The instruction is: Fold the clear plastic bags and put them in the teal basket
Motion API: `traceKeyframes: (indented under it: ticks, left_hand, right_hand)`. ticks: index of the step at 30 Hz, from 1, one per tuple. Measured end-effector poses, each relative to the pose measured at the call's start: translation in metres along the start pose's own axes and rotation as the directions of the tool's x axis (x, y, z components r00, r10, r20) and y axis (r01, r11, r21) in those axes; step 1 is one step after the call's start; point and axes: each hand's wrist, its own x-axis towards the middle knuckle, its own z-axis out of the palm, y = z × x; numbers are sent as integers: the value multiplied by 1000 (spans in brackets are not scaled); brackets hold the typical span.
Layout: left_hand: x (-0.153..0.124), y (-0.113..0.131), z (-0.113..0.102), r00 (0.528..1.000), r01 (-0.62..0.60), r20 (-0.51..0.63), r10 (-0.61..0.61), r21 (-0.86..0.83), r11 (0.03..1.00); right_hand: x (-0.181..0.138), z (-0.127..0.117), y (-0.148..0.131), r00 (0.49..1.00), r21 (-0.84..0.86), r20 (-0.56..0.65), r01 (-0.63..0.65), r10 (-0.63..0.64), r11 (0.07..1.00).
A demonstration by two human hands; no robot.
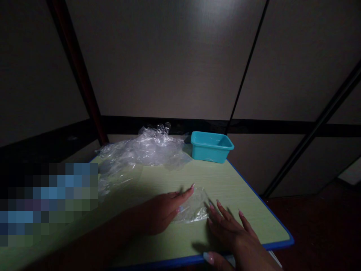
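Note:
A small clear plastic bag (194, 207) lies flat on the pale green table (225, 180) near its front edge. My left hand (162, 210) rests on the bag's left side with the fingers stretched out flat, the fingertips pointing to the far right. My right hand (231, 229) lies just right of the bag, fingers spread and extended, its fingertips touching the bag's right edge. Neither hand grips anything. The scene is dim.
A heap of crumpled clear plastic bags (143, 150) lies at the table's far left. A turquoise plastic tub (211, 146) stands at the far right corner. The table has a blue edge (270, 210); partition walls stand behind. A blurred patch covers the left.

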Motion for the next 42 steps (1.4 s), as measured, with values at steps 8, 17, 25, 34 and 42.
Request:
traceKeyframes:
  ticks: [8,17,25,34,42]
  left_hand:
    - [5,1,-1,992,-117,59,111,106,987]
    - [5,-3,4,992,-119,62,112,126,985]
    - [6,-10,9,989,-139,58,132,124,983]
    - [5,-9,7,987,-158,49,154,110,981]
    - [3,-8,5,991,-121,-49,125,74,990]
  right_hand:
    - [-3,7,18,986,-122,-77,-159,150,980]
    - [-3,0,6,998,-117,-40,-58,53,991]
    - [1,8,1,999,-172,38,16,-9,985]
    - [7,18,16,998,-227,-65,6,-21,974]
    - [12,10,24,973,15,-198,123,-117,992]
